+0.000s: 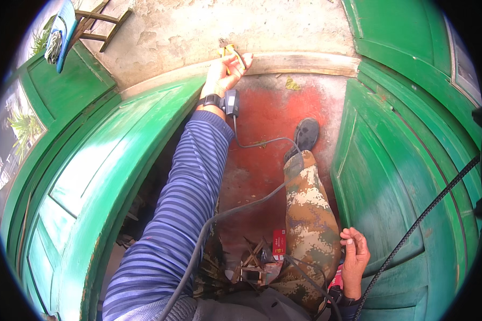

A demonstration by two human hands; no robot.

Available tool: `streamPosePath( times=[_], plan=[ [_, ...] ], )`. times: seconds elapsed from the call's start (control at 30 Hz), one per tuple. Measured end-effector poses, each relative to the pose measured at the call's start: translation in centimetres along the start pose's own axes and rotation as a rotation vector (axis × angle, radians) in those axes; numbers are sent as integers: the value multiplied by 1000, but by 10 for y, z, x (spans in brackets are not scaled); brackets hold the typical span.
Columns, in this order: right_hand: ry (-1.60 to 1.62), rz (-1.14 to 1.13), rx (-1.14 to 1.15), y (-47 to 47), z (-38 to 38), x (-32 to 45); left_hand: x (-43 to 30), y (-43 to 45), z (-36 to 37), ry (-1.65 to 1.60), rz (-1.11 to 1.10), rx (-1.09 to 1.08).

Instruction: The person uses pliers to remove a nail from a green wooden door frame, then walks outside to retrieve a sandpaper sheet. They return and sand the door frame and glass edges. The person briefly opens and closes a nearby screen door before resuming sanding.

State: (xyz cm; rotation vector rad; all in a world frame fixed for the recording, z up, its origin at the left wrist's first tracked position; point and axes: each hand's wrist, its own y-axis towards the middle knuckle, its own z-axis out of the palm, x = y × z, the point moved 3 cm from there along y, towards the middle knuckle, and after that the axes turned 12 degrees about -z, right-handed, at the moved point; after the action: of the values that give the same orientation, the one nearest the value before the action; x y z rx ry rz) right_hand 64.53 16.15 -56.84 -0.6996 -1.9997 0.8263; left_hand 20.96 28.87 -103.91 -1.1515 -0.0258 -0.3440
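Observation:
My left hand (225,74), at the end of an outstretched arm, holds a pair of pliers (227,49) with yellow-and-black handles. Their dark jaws point away from me, beyond the wooden door sill (301,64). A black strap with a small device (231,102) sits on my left wrist, and a grey cable runs from it. My right hand (355,250) hangs low beside my right leg, near the right green door leaf (381,168). Its fingers are loosely bent, and nothing shows in them.
The left green door leaf (116,152) stands beside my left arm. Red-stained concrete floor (257,108) lies between the leaves. Past the sill are a worn concrete slab (184,28) and a wooden stool (104,28). A red box (279,242) lies behind me near small wooden stools.

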Motion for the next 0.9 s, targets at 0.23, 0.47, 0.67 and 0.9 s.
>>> streamPosePath(
  times=[0.23, 0.47, 0.67, 0.9],
  plan=[
    [3, 0, -14, 2, 1, -3, -3, 4, -8, -2, -37, 19],
    [-13, 14, -22, 2, 2, 0, -5, 12, -14, 33, -14, -16],
    [-19, 2, -9, 3, 4, 4, -7, 22, -29, -107, 33, 86],
    [-13, -4, -11, 4, 6, 8, -10, 22, -32, 79, 105, -5]
  ],
)
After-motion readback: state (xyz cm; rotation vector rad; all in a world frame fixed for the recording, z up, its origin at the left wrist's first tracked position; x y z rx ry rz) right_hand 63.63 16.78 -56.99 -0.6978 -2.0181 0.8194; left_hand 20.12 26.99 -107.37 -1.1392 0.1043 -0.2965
